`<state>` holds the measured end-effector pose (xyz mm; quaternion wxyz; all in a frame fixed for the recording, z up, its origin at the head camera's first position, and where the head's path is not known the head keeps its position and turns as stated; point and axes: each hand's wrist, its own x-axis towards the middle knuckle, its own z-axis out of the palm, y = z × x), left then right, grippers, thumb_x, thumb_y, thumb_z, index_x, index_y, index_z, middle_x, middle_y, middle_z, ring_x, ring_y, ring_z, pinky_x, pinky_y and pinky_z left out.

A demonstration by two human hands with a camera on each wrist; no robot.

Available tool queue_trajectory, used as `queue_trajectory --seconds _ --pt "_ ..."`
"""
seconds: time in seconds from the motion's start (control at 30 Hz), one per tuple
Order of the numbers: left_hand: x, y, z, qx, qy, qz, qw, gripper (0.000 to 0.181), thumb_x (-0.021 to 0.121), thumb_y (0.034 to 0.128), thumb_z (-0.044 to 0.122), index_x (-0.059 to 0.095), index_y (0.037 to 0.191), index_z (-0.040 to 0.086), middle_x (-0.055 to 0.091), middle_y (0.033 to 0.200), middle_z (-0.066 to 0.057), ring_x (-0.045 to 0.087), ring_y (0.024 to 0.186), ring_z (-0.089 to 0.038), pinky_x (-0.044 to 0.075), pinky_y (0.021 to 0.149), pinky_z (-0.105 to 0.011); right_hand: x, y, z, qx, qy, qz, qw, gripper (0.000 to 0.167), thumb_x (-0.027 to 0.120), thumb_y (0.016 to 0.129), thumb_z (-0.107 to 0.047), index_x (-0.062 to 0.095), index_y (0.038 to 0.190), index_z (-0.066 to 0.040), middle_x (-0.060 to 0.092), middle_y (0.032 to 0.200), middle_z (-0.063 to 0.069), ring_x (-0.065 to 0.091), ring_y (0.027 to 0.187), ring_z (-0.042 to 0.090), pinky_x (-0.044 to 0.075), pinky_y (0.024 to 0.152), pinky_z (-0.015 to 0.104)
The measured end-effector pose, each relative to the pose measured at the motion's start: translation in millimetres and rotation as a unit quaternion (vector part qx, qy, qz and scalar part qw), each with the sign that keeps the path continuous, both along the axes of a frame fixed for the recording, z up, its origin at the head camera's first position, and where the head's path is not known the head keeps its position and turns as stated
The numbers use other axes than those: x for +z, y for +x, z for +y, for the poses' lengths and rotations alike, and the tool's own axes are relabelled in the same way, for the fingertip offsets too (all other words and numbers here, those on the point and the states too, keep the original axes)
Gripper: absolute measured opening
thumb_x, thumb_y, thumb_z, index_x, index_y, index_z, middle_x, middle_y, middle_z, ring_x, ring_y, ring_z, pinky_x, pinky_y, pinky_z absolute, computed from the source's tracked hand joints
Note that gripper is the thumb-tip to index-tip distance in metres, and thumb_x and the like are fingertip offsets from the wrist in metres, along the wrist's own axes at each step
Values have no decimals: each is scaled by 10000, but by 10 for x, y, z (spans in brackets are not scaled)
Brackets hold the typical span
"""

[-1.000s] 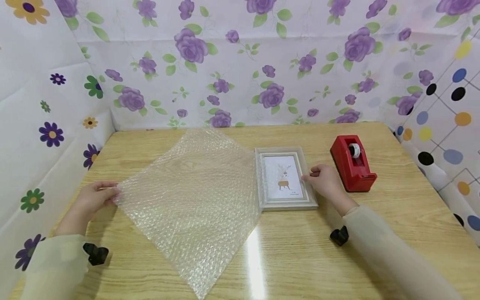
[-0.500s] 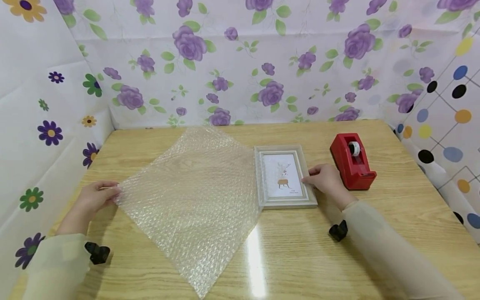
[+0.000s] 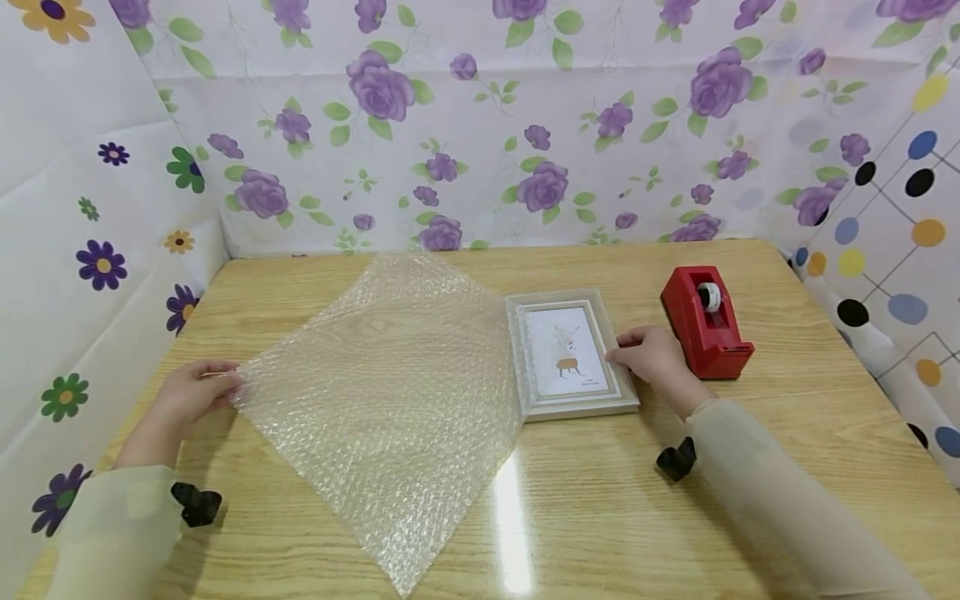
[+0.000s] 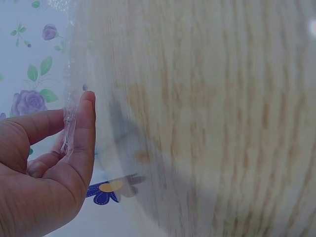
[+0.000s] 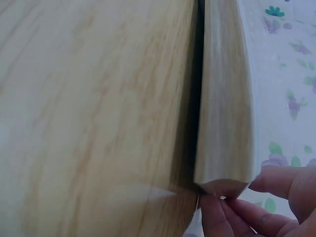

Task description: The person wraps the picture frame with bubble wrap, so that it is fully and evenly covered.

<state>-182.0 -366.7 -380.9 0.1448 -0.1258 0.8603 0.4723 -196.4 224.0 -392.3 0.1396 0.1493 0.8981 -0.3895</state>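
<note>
A clear sheet of bubble wrap (image 3: 382, 392) lies spread like a diamond, its right corner overlapping the left side of a picture frame (image 3: 536, 406). The frame is pale, with a small animal drawing inside. My left hand (image 3: 193, 396) pinches the sheet's left corner; in the left wrist view the thin wrap (image 4: 70, 118) passes between thumb and fingers. On the other side, my right hand (image 3: 651, 362) grips the frame's right edge, thumb on top. The right wrist view shows the frame's side (image 5: 224, 98) standing a little off the table, with fingertips under it.
A red tape dispenser (image 3: 705, 329) with a roll of tape stands right of the right hand. The wood table (image 3: 600, 517) meets a flowered cloth (image 3: 480, 125) at the back, with patterned cloths on both sides.
The picture frame has turned slightly, its top edge shifting left and its lower right corner outward. The left hand and the bubble wrap have hardly moved.
</note>
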Motion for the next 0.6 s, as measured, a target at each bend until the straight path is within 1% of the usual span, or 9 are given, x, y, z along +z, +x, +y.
queue_trajectory --seconds 0.2,0.37,0.47,0.6 --pt "12 0 16 11 -51 -2 10000 532 480 989 183 317 1370 -151 538 836 156 555 731 56 541 699 -153 40 -15 37 -150 -359 -228 9990 480 642 900 -255 546 1315 -32 589 1240 177 570 941 212 522 758 242" --pt "22 2 11 23 -118 -14 9999 522 477 990 187 328 1366 -144 540 838 135 549 727 38 543 695 -162 23 -46 46 -218 -617 -315 9974 499 625 912 -233 510 1339 -3 566 1235 177 537 927 202 490 731 220" --pt "18 4 -2 -47 -119 -77 9999 514 455 999 180 317 1375 -142 541 838 140 542 735 28 537 693 -168 -3 -48 49 -291 -826 -428 9952 521 609 921 -229 479 1361 18 545 1265 182 520 943 194 469 740 219" --pt "3 11 -12 -180 -72 -101 9998 504 418 1007 154 291 1388 -152 542 844 148 537 747 23 528 693 -170 -35 -44 66 -452 -1220 -586 9898 549 609 920 -236 455 1378 24 540 1295 177 523 958 180 457 772 222"
